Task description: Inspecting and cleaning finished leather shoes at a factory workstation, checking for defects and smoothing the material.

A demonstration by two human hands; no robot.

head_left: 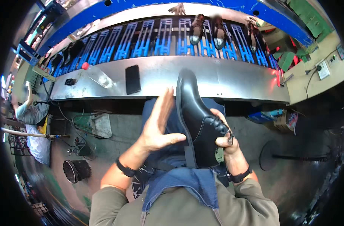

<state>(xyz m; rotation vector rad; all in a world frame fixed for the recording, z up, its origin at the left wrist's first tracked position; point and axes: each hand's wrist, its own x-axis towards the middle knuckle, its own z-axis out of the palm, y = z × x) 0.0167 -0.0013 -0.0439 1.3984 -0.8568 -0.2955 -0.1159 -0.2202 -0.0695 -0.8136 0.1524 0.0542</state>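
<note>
A glossy black lace-up shoe (196,116) is held in front of me, tilted on its side, with its toe pointing away over the metal ledge. Its sole edge faces left and the laces face right. My right hand (229,145) grips it around the laced opening, thumb beside the lace ends. To the left, my left hand (157,128) is open, its fingers stretched forward and together. The left thumb points at the sole edge, close to it; whether it touches I cannot tell.
Along the metal ledge (243,77) lie a black phone (133,80), a clear red-capped bottle (98,77) and a small black object (70,81). Beyond runs a blue-slatted conveyor (142,41) carrying dark shoes (218,34). Another person's hand (177,9) shows behind it. A black bucket (77,171) stands left.
</note>
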